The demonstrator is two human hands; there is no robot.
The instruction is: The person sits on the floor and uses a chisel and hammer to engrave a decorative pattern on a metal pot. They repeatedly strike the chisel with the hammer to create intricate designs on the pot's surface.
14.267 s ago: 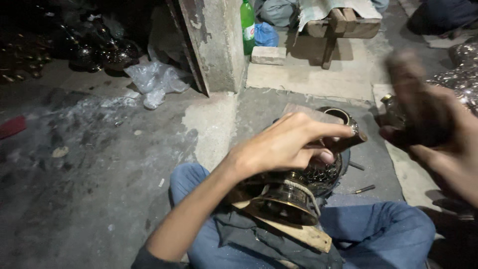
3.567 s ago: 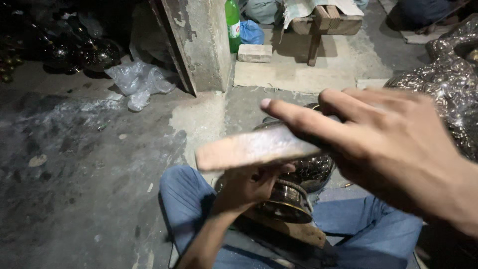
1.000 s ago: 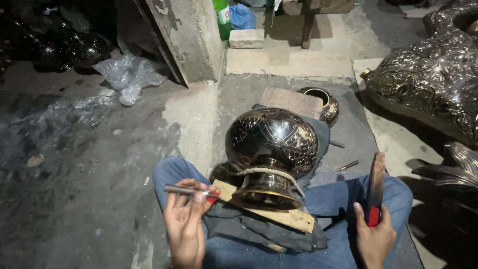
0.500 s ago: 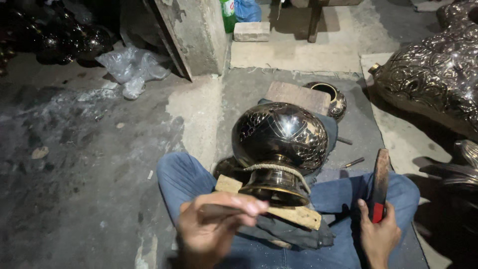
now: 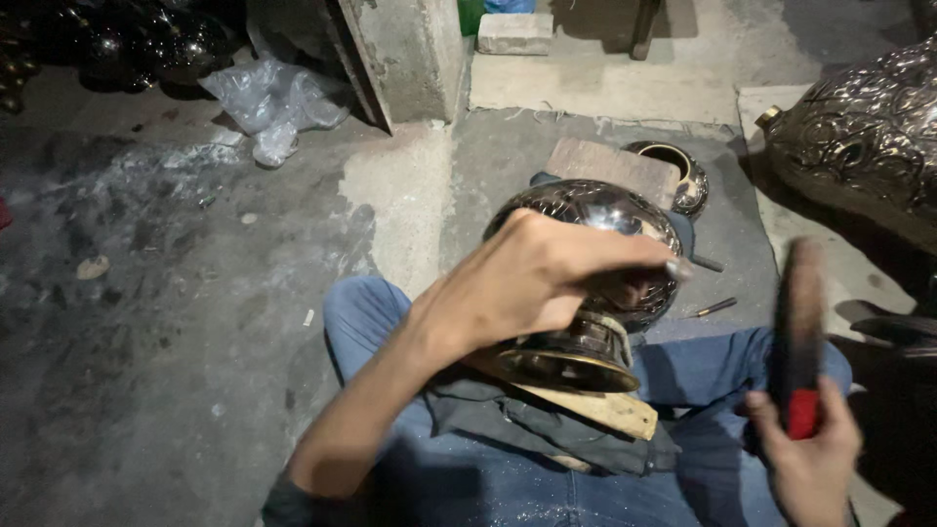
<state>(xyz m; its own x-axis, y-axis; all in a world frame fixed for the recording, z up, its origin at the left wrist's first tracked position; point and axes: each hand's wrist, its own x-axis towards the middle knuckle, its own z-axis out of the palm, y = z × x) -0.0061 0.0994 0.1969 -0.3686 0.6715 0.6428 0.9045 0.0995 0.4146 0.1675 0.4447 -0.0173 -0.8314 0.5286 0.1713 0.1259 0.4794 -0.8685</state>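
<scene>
Saw the left hand (image 5: 532,283) over the engraved metal bowl (image 5: 595,244), fingers together pinching a thin tool whose tip (image 5: 680,268) touched the bowl's right side. Bowl sat tilted in the lap on a wooden wedge (image 5: 595,408) and dark cloth (image 5: 527,429), between the jean legs. Right hand (image 5: 805,459) was clamped on a red-handled flat tool (image 5: 798,337), upright and motion-blurred, to the right of the bowl. A wooden block (image 5: 610,166) and small metal bowl (image 5: 683,176) lay on the floor behind.

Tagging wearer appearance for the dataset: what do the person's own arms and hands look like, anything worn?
Both hands are bare: no gloves, rings or watch visible. The left hand has a bare forearm, with a dark sleeve edge near the elbow. The right hand is motion-blurred and shows only to the wrist; any sleeve lies out of frame.
</scene>
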